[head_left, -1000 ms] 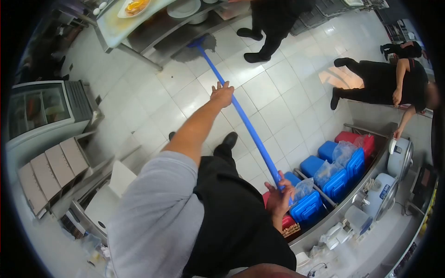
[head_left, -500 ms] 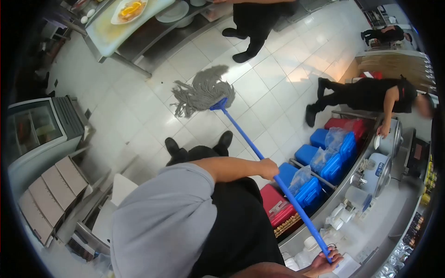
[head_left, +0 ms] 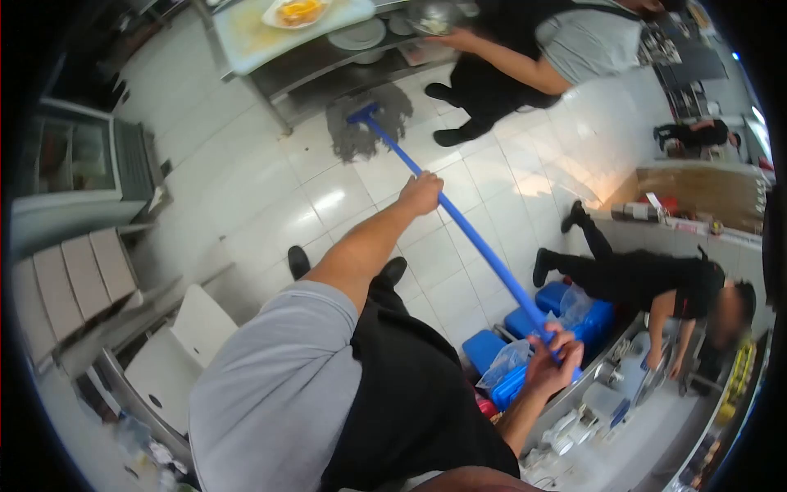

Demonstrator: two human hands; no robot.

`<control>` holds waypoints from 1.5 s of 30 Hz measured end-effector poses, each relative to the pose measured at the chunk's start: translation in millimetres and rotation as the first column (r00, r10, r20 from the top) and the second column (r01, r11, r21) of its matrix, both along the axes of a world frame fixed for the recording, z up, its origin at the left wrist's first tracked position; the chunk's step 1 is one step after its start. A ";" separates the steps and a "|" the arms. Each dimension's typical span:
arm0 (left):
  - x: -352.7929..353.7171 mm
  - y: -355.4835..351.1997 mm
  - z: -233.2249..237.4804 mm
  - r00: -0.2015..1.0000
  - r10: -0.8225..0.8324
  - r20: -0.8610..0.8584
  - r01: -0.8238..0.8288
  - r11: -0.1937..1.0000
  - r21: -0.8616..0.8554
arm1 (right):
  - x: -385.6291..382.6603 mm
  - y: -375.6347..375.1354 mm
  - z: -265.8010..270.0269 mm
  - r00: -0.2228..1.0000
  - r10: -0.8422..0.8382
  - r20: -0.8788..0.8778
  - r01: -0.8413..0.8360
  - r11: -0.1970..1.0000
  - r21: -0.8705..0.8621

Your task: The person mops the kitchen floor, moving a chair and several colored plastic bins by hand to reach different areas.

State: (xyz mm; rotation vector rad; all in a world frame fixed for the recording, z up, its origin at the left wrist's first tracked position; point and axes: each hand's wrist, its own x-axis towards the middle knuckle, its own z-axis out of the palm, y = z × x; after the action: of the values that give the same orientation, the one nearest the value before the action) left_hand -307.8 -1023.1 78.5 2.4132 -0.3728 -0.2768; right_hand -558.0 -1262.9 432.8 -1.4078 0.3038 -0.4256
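Observation:
Both my hands grip a mop by its long blue handle. My left hand is closed around the handle midway, with the arm stretched forward. Close to the handle's upper end, my right hand is wrapped round it. The grey string mop head lies spread on the white tiled floor, near the foot of a steel worktable and beside a co-worker's shoes. A blue clamp joins the strings to the handle.
A steel table with a cutting board stands ahead. One co-worker holds a metal bowl there; another leans over the right counter. Blue bins sit below it. At left are a display freezer and white chair.
My left arm has reached forward and the mop head has slid away from me towards the table. My right hand has moved forward too. The right co-worker now bends over the counter.

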 end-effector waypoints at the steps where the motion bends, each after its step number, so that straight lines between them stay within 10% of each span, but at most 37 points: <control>1: 5.6 14.0 1.8 0.999 0.044 -0.001 -0.044 0.999 -0.006 | 20.0 -1.7 4.7 0.998 0.060 0.003 -0.060 0.998 -0.007; 9: -86.2 69.9 49.5 0.931 0.364 -0.020 -0.364 0.931 0.003 | 135.4 -27.5 52.9 0.898 0.437 0.046 -0.439 0.889 0.129; 19: -257.2 277.0 -116.9 0.644 0.762 0.069 -0.761 0.628 0.163 | 137.5 123.8 -85.4 0.555 0.832 -0.016 -0.811 0.545 0.212; 24: -275.9 246.4 -51.9 0.449 0.894 0.004 -0.823 0.412 0.391 | 124.8 129.3 -117.6 0.391 0.907 -0.156 -0.875 0.419 0.244; 30: -228.0 142.3 -8.4 0.825 0.522 -0.216 -0.376 0.793 0.480 | 125.9 -7.2 -92.4 0.636 0.757 -0.149 -0.718 0.652 0.244; 37: -190.1 -61.5 58.0 0.987 0.154 0.048 -0.144 0.976 -0.165 | 66.6 -178.0 55.0 0.781 0.605 0.155 -0.582 0.795 -0.170; 42: -191.2 -94.2 127.2 0.965 -0.261 0.022 0.246 0.876 -0.415 | -15.4 -147.8 156.9 0.746 0.596 0.296 -0.436 0.774 -0.460; 45: -176.8 -22.7 103.1 0.997 0.018 0.074 0.013 0.919 -0.394 | 16.1 -18.0 190.0 0.666 0.574 0.475 -0.243 0.770 -0.589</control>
State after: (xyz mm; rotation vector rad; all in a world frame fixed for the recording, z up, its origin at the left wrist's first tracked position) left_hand -484.5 -1045.8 181.6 2.0289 -0.4162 -0.0957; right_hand -541.9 -1280.9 622.8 -1.6612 -0.7505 -0.5821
